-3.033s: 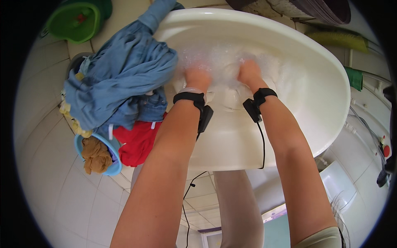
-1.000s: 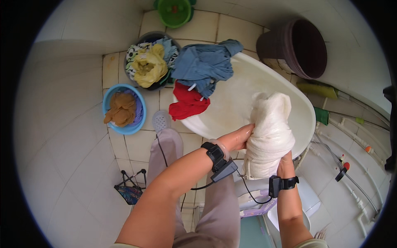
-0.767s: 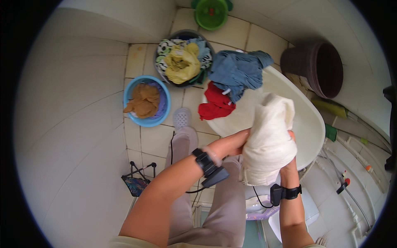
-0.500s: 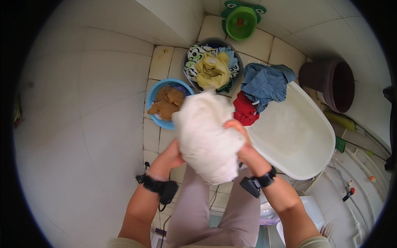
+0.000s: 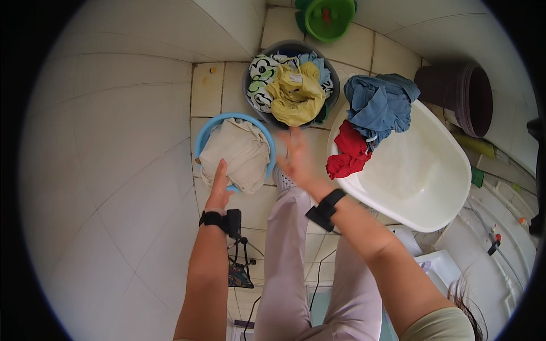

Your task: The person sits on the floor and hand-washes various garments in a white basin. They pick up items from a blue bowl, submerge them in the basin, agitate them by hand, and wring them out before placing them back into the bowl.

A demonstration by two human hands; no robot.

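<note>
The cream cloth [image 5: 236,153], held up a moment ago, is now laid in the blue basin [image 5: 200,138] beside the open left hand [image 5: 218,182]; the right hand [image 5: 298,159] is spread empty. Blue and red garments [image 5: 369,122] beyond it are left unwashed.

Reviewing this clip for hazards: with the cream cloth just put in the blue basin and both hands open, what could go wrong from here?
1. The cream cloth bulges over the rim of the small blue basin; it might slump onto the floor tiles.
2. The red garment and blue garment hang over the rim of the white tub and could slide off.
3. A black cable trails near the feet, a possible snag.
</note>
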